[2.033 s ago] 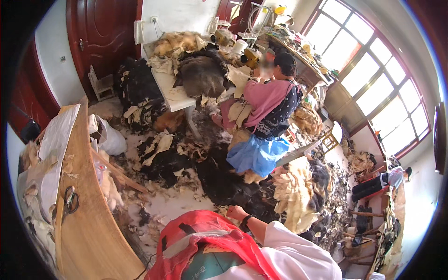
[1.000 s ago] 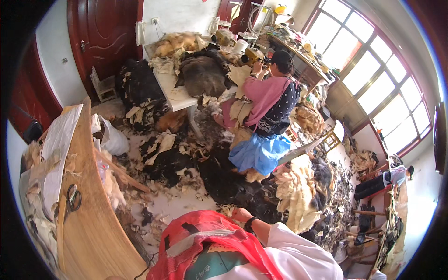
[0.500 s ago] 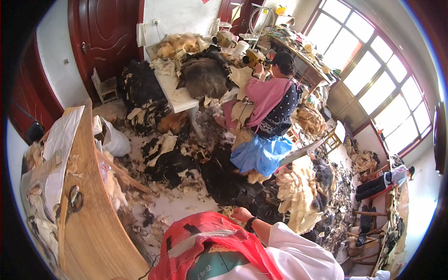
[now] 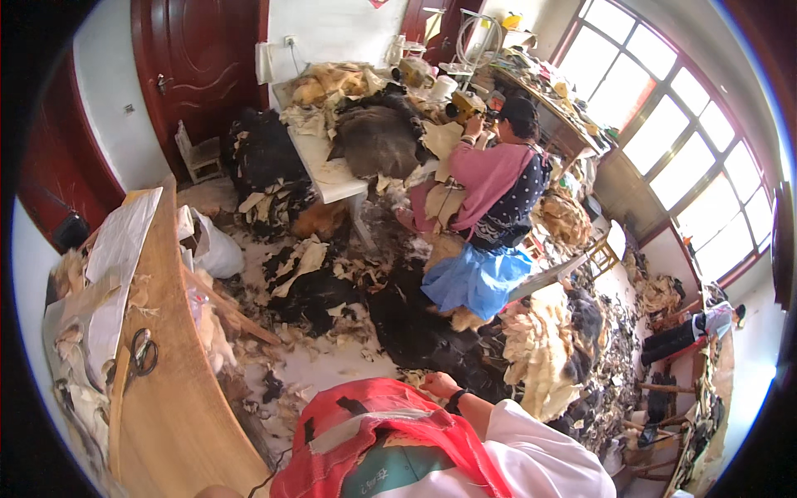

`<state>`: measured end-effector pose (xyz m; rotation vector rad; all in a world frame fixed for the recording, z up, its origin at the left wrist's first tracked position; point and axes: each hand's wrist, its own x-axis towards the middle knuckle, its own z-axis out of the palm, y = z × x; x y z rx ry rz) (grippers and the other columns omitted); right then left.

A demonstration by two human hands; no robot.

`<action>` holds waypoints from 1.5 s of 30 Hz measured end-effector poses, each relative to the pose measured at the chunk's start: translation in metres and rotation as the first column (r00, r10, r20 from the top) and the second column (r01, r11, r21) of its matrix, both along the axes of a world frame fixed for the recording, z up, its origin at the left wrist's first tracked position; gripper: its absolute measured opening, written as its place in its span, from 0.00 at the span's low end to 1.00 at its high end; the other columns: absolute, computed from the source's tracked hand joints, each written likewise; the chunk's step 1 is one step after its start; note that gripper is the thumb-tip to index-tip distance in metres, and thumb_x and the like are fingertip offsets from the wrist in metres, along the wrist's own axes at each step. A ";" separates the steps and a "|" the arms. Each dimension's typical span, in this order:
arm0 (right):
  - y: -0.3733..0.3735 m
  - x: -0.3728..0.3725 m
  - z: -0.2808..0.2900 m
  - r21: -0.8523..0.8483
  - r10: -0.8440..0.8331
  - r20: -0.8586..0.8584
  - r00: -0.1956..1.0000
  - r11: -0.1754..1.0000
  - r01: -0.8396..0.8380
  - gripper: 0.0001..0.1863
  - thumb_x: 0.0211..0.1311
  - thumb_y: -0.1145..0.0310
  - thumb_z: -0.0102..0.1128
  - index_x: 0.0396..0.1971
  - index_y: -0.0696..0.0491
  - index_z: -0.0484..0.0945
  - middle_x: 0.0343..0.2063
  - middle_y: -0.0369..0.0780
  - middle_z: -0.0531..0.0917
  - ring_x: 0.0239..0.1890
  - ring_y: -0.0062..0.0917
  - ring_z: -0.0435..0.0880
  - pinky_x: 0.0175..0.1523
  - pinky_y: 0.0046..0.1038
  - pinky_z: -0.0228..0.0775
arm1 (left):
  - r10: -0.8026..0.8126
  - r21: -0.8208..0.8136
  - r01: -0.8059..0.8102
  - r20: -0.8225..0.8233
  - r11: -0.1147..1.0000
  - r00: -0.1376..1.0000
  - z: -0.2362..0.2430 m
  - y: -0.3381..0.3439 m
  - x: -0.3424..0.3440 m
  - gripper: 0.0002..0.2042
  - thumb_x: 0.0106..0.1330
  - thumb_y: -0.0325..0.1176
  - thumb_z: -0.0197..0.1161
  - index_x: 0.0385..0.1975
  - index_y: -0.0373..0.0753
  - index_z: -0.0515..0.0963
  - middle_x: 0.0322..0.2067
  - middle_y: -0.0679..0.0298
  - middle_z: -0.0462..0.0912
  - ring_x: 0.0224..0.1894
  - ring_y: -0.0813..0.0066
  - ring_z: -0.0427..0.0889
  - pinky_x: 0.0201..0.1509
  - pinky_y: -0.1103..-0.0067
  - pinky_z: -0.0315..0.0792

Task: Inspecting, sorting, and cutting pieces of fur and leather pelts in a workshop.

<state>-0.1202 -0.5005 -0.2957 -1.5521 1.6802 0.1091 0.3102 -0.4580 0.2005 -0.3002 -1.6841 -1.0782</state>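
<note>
My right hand (image 4: 442, 384) reaches out past the red apron (image 4: 357, 407) on my front, a dark band round its wrist. Its fingers look curled, with their tips partly hidden. Beside the fingertips lies a pale scrap (image 4: 413, 378); I cannot tell whether it is held or only behind the hand. Just beyond are black fur pelts (image 4: 415, 324) on the floor. Only a sliver of skin shows at the bottom edge left of the apron, and my left hand itself is not visible. Scissors (image 4: 143, 353) rest on the wooden table (image 4: 187, 415) to my left.
A seated person (image 4: 498, 183) in pink sleeves works at a yellow machine (image 4: 466, 106). Pelts cover the white table (image 4: 332, 178) beside them. Cream pelts (image 4: 540, 340) are heaped at right, a white sack (image 4: 217, 247) at left. Another person (image 4: 693, 332) is at far right.
The whole view has shifted slightly, so the room sits a little farther right and lower. My right hand stays in nearly the same pose by the apron.
</note>
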 end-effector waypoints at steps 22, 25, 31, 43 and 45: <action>-0.036 -0.005 -0.006 0.012 0.025 0.075 0.997 1.000 -0.026 0.17 0.53 0.55 0.66 0.21 0.55 0.80 0.18 0.42 0.82 0.23 0.29 0.83 0.30 0.32 0.73 | 0.230 0.080 -0.228 -0.026 0.970 0.973 -0.008 0.004 0.004 0.04 0.56 0.27 0.64 0.21 0.37 0.80 0.19 0.60 0.78 0.18 0.73 0.76 0.19 0.83 0.62; -0.052 0.008 -0.005 -0.009 -0.112 0.050 0.992 0.994 0.113 0.15 0.54 0.58 0.63 0.24 0.57 0.80 0.18 0.41 0.82 0.22 0.28 0.83 0.29 0.31 0.73 | 0.236 0.188 -0.218 -0.082 0.958 0.968 -0.016 -0.002 0.006 0.04 0.57 0.29 0.65 0.24 0.37 0.81 0.20 0.60 0.79 0.18 0.73 0.76 0.19 0.83 0.62; -0.085 -0.004 -0.012 -0.100 -0.070 0.199 0.977 0.991 0.092 0.10 0.53 0.64 0.62 0.24 0.56 0.80 0.18 0.40 0.83 0.21 0.23 0.83 0.27 0.26 0.73 | 0.255 0.261 -0.265 0.070 0.928 0.964 -0.038 -0.026 0.020 0.06 0.60 0.34 0.66 0.28 0.39 0.81 0.24 0.60 0.81 0.22 0.72 0.78 0.20 0.82 0.64; -0.309 0.012 -0.006 -0.007 0.020 0.211 0.977 1.000 -0.019 0.14 0.58 0.62 0.63 0.19 0.57 0.78 0.15 0.36 0.79 0.19 0.18 0.78 0.25 0.24 0.70 | 0.542 0.668 -0.728 0.674 -0.157 0.501 -0.183 -0.139 0.008 0.13 0.66 0.38 0.61 0.33 0.32 0.75 0.23 0.66 0.78 0.25 0.80 0.76 0.31 0.83 0.69; -0.349 0.020 -0.015 -0.005 0.079 0.204 0.976 0.997 -0.080 0.15 0.58 0.60 0.62 0.19 0.57 0.78 0.15 0.36 0.78 0.19 0.19 0.78 0.26 0.25 0.70 | 0.454 0.603 -0.752 0.767 -0.268 0.453 -0.244 -0.175 0.013 0.11 0.67 0.36 0.59 0.34 0.33 0.75 0.23 0.66 0.78 0.25 0.81 0.75 0.31 0.84 0.69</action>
